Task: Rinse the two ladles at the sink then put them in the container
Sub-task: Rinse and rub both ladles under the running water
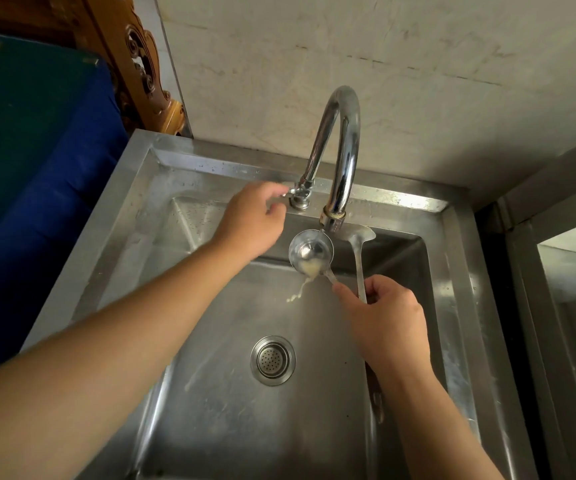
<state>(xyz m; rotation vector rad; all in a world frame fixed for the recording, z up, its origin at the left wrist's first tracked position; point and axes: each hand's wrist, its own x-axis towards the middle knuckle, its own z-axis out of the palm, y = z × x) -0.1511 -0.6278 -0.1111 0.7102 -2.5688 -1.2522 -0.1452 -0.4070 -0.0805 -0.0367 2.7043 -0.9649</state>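
Note:
My right hand (388,320) grips the handles of two steel ladles over the sink (452,258). The left ladle (309,252) has its bowl right under the tap spout (333,216), and pale residue runs out of it down into the basin. The second ladle (357,239) points up to the right of the spout, its bowl near the back wall of the basin. My left hand (255,220) is closed on the tap handle (290,192) at the base of the curved tap. The ends of the ladle handles are hidden under my right wrist.
A round drain strainer (272,360) sits in the basin floor. A blue and green surface (30,168) lies left of the sink, with carved wood (141,64) behind it. A steel unit (563,289) stands on the right. The wall rises just behind the tap.

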